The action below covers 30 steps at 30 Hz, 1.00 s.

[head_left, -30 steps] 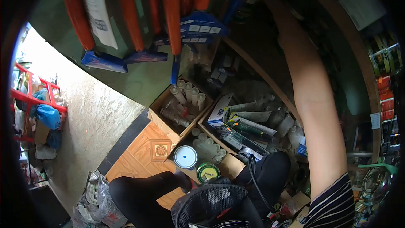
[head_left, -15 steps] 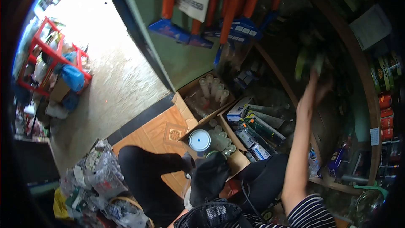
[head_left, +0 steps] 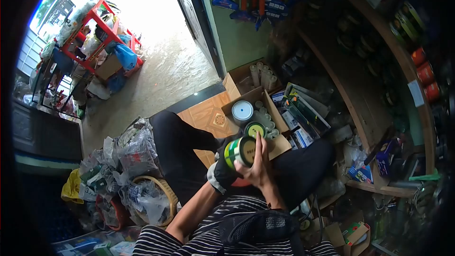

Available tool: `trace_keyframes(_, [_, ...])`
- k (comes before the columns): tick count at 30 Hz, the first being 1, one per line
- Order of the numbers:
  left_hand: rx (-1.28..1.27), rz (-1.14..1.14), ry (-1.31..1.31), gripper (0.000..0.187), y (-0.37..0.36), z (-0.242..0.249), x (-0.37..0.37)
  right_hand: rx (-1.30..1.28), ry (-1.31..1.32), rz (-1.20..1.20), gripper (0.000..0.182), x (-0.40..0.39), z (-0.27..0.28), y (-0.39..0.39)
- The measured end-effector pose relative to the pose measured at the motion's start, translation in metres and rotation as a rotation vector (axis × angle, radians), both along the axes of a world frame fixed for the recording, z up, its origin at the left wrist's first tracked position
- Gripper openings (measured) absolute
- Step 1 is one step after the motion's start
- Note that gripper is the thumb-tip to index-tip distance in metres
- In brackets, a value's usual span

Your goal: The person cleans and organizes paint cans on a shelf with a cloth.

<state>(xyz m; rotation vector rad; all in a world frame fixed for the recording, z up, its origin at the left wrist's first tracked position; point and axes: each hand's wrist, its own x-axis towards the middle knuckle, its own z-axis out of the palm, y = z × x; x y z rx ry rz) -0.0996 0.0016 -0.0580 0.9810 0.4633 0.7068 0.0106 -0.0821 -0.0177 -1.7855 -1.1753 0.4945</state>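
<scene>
Over my lap, a green-and-yellow can (head_left: 234,153) with white bands is held tilted, its dark lid end facing right. My left hand (head_left: 223,167), in a black glove with a pale cuff, wraps the can from the left. My bare right hand (head_left: 258,171) grips the can from the right, fingers stretched along its lid end. Just beyond stands another can with a yellow-green top (head_left: 256,130). A can with a pale blue-white lid (head_left: 242,110) sits behind it, at the edge of an open cardboard box (head_left: 280,119) holding clear cylinders.
Orange-handled tools with blue heads (head_left: 275,9) hang on the green wall. At right, curved wooden shelves (head_left: 332,85) hold cans. Bagged goods (head_left: 137,151) and a round basket (head_left: 173,204) lie left of my legs. A red rack (head_left: 106,33) stands beyond the doorway.
My right hand has come back from the dark shelf at right, where it was blurred around something green, to the can over my lap. The camera view has shifted, showing more of my lap.
</scene>
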Motion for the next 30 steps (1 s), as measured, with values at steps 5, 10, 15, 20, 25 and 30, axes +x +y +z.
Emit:
trace_keyframes(5, [-0.37,-0.103,-0.225,0.045,-0.011,0.03,0.02,-0.035,-0.114,-0.055,0.103,0.022,0.03,-0.001])
trace_keyframes(10, [-0.369,-0.292,-0.307,0.049,0.028,0.012,-0.006,-0.059,-0.317,0.013,0.104,0.001,0.049,0.01])
trace_keyframes(15, [-0.253,-0.269,-0.226,0.054,0.073,-0.004,-0.01,-0.086,-0.305,-0.043,0.101,-0.013,0.053,0.061])
trace_keyframes(20, [-0.812,-0.248,-0.47,0.051,0.122,-0.015,0.003,-0.246,-0.193,-0.035,0.104,-0.003,0.063,0.126])
trace_keyframes(25, [-0.079,-0.098,-0.092,0.04,0.137,-0.031,-0.016,-0.259,-0.198,0.103,0.102,-0.01,0.052,0.141])
trace_keyframes(30, [0.185,-0.099,0.075,0.038,0.127,-0.024,-0.022,-0.168,-0.252,-0.004,0.105,-0.028,0.044,0.12])
